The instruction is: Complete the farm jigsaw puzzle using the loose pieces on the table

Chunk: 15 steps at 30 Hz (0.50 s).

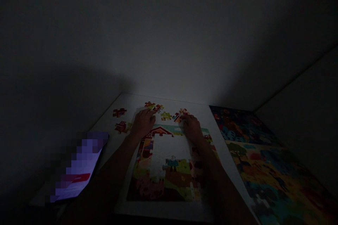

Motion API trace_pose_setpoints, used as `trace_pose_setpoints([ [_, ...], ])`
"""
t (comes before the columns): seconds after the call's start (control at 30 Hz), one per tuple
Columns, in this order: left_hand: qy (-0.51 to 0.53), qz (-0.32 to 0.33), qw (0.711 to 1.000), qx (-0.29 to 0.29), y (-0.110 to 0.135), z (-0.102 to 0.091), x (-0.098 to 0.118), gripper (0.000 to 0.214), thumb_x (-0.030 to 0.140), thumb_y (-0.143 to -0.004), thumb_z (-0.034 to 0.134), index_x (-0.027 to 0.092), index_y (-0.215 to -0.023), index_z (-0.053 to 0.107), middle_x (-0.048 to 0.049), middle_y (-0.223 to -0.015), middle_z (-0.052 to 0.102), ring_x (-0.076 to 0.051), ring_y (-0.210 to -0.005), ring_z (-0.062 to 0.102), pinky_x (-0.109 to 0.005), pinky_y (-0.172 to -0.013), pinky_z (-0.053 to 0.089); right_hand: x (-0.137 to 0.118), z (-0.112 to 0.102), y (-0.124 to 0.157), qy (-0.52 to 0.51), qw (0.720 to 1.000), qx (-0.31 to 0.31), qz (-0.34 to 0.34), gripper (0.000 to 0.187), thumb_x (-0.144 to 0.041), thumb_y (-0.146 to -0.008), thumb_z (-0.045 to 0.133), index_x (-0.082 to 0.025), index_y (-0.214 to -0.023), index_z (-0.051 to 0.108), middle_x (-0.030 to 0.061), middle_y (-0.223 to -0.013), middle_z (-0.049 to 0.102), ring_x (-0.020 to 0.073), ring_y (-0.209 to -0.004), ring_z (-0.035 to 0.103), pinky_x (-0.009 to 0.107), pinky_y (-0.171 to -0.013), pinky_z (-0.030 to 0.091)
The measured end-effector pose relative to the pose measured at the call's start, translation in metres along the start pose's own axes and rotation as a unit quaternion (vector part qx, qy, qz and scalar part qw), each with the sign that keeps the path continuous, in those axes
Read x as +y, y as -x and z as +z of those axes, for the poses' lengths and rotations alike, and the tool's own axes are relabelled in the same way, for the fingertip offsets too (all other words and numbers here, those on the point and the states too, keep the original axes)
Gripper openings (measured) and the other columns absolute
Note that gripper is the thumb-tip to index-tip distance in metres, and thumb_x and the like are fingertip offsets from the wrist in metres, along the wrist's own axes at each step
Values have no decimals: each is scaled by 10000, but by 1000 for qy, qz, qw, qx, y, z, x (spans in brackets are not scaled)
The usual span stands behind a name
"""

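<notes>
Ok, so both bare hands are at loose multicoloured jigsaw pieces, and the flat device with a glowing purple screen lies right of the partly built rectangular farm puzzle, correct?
Not quite: the flat, purple-screened device lies left of the rectangular farm puzzle, as the head view shows. The rest stands.

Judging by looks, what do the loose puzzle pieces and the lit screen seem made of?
Loose puzzle pieces: probably printed cardboard, apparently matte, given their knobbed edges and coloured pictures; thin wood is possible. Lit screen: likely smooth glass or plastic, since it glows and looks flat; pixelation hides part.
</notes>
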<state>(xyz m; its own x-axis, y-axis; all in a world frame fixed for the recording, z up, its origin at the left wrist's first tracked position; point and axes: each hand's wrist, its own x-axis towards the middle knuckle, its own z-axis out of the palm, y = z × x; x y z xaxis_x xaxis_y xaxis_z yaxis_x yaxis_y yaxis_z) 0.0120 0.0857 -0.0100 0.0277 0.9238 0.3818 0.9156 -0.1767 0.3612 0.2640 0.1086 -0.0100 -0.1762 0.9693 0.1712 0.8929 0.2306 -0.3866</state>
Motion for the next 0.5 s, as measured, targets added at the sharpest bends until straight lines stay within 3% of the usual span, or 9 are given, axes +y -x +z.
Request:
trace_pose_setpoints([
  [0.27,4,2,1000,-3,-1,-2,1,402,86,-865,432,192,-1180,659,-76,-1234,667,-231,-1143,593,-396,-1057,436,1,3,0,4,1000,8,25,283,-133,-853,469,-159,-1076,641,123,-1179,654,233,-1059,591,299,-893,427],
  [0.5,-37,-102,994,32,3,-13,0,407,54,-847,431,157,-1168,660,-127,-1170,682,-277,-1099,617,-429,-981,487,2,3,-1,-8,1000,4,2,289,-128,-840,482,-157,-1080,638,121,-1187,649,231,-1080,585,304,-907,423],
])
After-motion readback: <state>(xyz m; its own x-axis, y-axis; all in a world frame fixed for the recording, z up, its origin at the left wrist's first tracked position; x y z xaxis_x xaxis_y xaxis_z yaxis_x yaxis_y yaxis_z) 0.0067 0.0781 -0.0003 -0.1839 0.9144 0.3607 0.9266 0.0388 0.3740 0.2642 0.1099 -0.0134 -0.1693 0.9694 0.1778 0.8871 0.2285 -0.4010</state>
